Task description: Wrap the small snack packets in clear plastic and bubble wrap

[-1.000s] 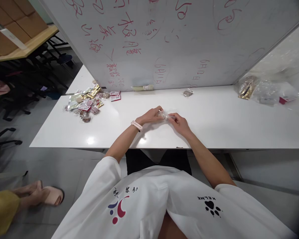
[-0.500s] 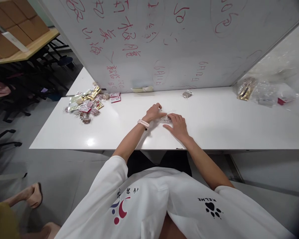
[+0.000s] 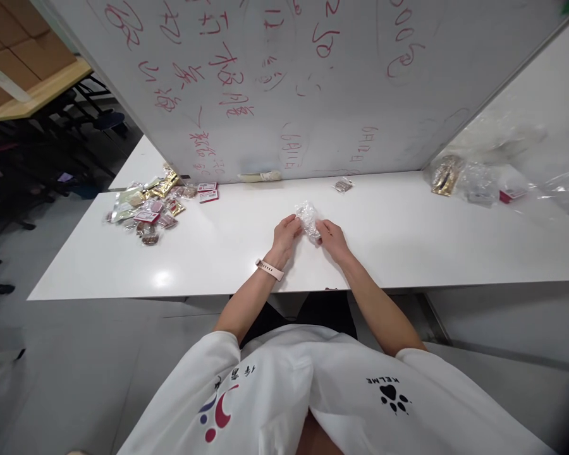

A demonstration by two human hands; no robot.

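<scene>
Between the two hands, at mid-table: crumpled clear plastic wrapper [image 3: 307, 215]; glare and creases obscure any contents, and contact with the tabletop cannot be judged. Left hand [image 3: 286, 237] pinches its left edge, right hand [image 3: 332, 240] its lower right; fingertips partly hidden by folds. Small clear packet [image 3: 344, 184] lies beyond, near the whiteboard [image 3: 332, 95]; its brownish filling is too small to identify. Leftward, a heap of packets [image 3: 156, 206], overlapping, some gold, some clear with brown or pinkish contents. Far right, loose clear plastic bags [image 3: 477, 180] beside a gold packet [image 3: 446, 175]. Surface: glossy white table [image 3: 408, 240]. Cardboard boxes [image 3: 42, 54] at upper left, cut off by frame.
</scene>
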